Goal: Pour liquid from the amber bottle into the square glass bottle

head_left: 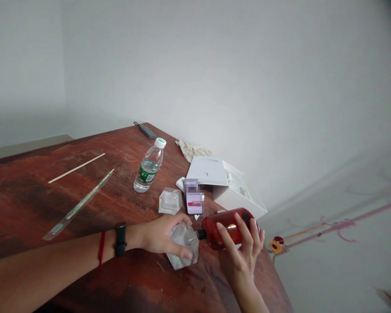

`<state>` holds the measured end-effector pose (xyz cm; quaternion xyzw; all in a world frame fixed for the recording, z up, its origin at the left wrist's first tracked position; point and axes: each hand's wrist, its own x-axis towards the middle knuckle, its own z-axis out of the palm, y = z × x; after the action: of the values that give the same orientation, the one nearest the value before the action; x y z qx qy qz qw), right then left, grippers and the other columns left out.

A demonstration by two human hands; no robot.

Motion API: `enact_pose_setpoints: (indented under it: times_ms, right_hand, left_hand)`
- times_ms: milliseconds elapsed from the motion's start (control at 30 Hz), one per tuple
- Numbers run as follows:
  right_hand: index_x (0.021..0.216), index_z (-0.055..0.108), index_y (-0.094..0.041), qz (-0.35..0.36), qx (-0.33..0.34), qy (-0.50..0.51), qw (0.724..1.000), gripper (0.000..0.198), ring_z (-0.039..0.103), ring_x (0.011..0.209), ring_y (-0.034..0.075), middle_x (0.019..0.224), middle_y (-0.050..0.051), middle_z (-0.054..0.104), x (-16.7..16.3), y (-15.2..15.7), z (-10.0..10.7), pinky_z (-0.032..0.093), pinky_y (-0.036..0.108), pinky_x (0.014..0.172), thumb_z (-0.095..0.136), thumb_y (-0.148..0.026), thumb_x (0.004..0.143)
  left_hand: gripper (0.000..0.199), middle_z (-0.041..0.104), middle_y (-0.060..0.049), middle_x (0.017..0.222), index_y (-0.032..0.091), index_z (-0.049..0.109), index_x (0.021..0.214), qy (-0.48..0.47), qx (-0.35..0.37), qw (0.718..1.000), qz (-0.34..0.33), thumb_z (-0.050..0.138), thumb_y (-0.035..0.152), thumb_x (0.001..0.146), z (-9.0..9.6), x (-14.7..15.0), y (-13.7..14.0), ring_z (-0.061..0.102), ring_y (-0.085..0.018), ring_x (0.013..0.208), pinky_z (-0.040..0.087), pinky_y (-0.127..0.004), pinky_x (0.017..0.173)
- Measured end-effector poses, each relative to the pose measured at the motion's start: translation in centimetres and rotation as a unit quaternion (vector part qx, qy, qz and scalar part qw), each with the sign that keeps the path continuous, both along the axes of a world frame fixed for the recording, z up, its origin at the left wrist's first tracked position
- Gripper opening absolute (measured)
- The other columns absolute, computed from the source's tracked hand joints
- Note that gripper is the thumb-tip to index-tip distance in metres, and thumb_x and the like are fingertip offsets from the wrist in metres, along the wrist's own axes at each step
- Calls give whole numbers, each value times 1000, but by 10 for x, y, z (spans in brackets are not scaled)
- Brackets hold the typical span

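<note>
My left hand [163,237] is closed around a clear faceted glass bottle [179,259] on the table, fingers on its far side and thumb on the near side. In my right hand [244,248] lies a reddish-brown bottle [220,224], tipped onto its side. Its black threaded neck points left and meets the mouth of the clear bottle; whether liquid runs between them I cannot tell. Just beyond the left hand lies a clear square glass piece [170,201]. A phone [193,202] with its screen lit lies behind the two bottles.
A water bottle [148,167] with a green label stands upright farther back. To the left lie a bare chopstick [76,168] and a wrapped one [81,202]. A white box [208,169], a cloth [192,150] and a dark grey device [146,130] line the wall side.
</note>
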<state>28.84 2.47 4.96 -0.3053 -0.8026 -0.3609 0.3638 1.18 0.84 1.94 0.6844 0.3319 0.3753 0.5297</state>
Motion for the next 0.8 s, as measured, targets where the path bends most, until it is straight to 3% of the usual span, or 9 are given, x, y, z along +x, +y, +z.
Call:
enact_pose_setpoints:
  times_ms: [367,567,800]
  right_hand:
    - [158,45,-47,12,-2,8,1000,69,26,162,37,176,-1,29,-4,-1,5,20,70,129,62,-11,101]
    - [161,37,-53,-3,-23,-7,1000,87,25,162,43,177,-1,26,-1,-2,5,19,77,126,64,-2,96]
    - [153,49,-57,-12,-47,-16,999,84,28,159,46,170,-3,40,10,-2,3,24,78,124,74,-6,91]
  left_hand:
    - [67,72,-4,104,21,58,124,-20,-7,999,-30,94,45,73,4,-4,2,69,-23,91,53,-30,77]
    - [67,73,-4,105,22,60,124,-14,-14,999,-29,95,46,73,4,-4,2,69,-24,94,53,-30,80]
    - [70,73,-5,109,21,61,126,-33,-25,999,-33,96,45,70,3,-4,1,69,-25,97,53,-31,81]
